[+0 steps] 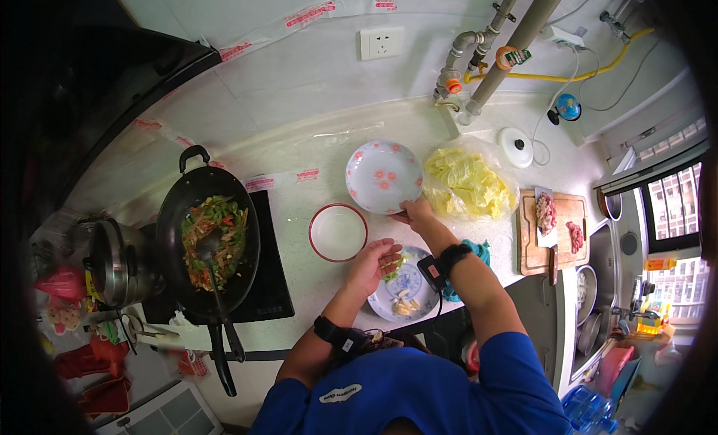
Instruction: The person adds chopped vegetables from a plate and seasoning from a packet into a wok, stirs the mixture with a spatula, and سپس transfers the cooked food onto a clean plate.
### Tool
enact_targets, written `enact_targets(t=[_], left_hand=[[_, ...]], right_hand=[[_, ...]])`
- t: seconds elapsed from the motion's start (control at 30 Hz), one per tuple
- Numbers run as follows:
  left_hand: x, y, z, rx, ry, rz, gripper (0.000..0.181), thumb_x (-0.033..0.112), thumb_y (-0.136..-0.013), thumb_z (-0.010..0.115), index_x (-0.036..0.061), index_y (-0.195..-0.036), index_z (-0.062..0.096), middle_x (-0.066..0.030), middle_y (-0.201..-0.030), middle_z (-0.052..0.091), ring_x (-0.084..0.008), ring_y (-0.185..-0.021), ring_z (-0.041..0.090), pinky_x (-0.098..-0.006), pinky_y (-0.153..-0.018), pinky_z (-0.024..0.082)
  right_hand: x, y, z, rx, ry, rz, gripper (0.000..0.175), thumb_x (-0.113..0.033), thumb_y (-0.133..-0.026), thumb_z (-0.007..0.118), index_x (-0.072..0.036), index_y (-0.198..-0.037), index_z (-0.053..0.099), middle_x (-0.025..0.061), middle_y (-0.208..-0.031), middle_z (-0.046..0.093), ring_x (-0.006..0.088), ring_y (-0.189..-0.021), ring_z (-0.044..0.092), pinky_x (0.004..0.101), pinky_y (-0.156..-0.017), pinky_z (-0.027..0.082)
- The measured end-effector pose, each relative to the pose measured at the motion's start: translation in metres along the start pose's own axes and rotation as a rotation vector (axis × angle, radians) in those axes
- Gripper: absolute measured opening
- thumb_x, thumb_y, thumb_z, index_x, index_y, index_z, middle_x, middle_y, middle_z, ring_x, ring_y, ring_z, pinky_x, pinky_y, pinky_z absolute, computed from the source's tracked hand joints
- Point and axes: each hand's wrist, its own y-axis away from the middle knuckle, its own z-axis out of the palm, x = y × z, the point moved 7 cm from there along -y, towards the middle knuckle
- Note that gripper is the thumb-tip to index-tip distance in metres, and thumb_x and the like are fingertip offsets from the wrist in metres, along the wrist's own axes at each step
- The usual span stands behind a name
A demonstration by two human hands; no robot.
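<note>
My right hand [416, 214] grips the near rim of a white plate with pink flowers [387, 183]. Fingers apart, my left hand [376, 265] is over the left edge of a blue-patterned plate [413, 274], which bears chopped green pieces [394, 271] and garlic cloves [405, 305]. A red-rimmed white bowl [338, 232] stands just beyond my left hand. To the left, a black wok [168, 233] on the cooktop holds cooked green and red vegetables [207, 244] with a spatula [213, 278] in them. Cabbage leaves in a plastic bag [471, 183] lie right of the flowered plate.
A wooden cutting board [527, 227] at the right bears a cleaver [552, 250] and raw meat [576, 237]. Beyond it is the sink [608, 255]. A white lid [515, 147], a teal cloth [477, 254] and a steel pot [109, 264] also stand or lie about.
</note>
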Motion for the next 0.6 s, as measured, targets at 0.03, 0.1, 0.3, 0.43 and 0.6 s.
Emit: enact_targets(t=[0.03, 0.1, 0.3, 0.43, 0.6], left_hand=[[0.001, 0.001, 0.001, 0.000, 0.000, 0.001, 0.022, 0.015, -0.091, 0.052, 0.0067, -0.112, 0.052, -0.0084, -0.103, 0.064, -0.0172, -0.089, 0.063, -0.0297, -0.072, 0.051], [0.004, 0.006, 0.005, 0.043, -0.047, 0.009, 0.022, 0.016, -0.090, 0.052, 0.0074, -0.111, 0.053, -0.0072, -0.101, 0.064, -0.0159, -0.088, 0.062, -0.0287, -0.072, 0.049], [0.006, 0.031, 0.023, 0.057, -0.105, 0.091, 0.018, 0.016, -0.089, 0.053, 0.0087, -0.105, 0.053, -0.0062, -0.098, 0.065, -0.0137, -0.083, 0.060, -0.0268, -0.070, 0.047], [-0.003, 0.046, 0.032, 0.138, -0.069, 0.198, 0.015, 0.013, -0.088, 0.052, 0.0089, -0.102, 0.053, -0.0045, -0.093, 0.064, -0.0127, -0.079, 0.060, -0.0266, -0.067, 0.047], [-0.035, 0.053, 0.079, 0.132, -0.129, 0.270, 0.021, 0.014, -0.088, 0.051, 0.0081, -0.108, 0.052, -0.0036, -0.100, 0.061, -0.0128, -0.087, 0.057, -0.0286, -0.072, 0.045]], right_hand=[[-0.003, 0.002, 0.002, -0.037, -0.013, -0.025, 0.028, 0.002, -0.085, 0.047, 0.007, -0.112, 0.048, 0.0224, -0.100, 0.060, 0.0348, -0.082, 0.066, 0.0431, -0.071, 0.059], [-0.008, 0.017, 0.000, -0.104, -0.041, -0.076, 0.028, 0.003, -0.084, 0.046, 0.007, -0.112, 0.048, 0.0218, -0.100, 0.060, 0.0341, -0.082, 0.066, 0.0421, -0.070, 0.060], [-0.053, 0.097, -0.024, -0.164, 0.131, -0.268, 0.026, -0.001, -0.086, 0.050, 0.004, -0.112, 0.049, 0.0171, -0.099, 0.062, 0.0294, -0.082, 0.067, 0.0410, -0.070, 0.059], [-0.063, 0.139, -0.072, -0.215, 0.120, -0.250, 0.027, -0.004, -0.087, 0.051, 0.004, -0.113, 0.049, 0.0165, -0.099, 0.063, 0.0277, -0.080, 0.067, 0.0395, -0.069, 0.059], [-0.061, 0.204, -0.161, -0.157, 0.076, -0.236, 0.027, -0.003, -0.086, 0.049, 0.005, -0.112, 0.049, 0.0178, -0.097, 0.063, 0.0286, -0.079, 0.067, 0.0394, -0.067, 0.059]])
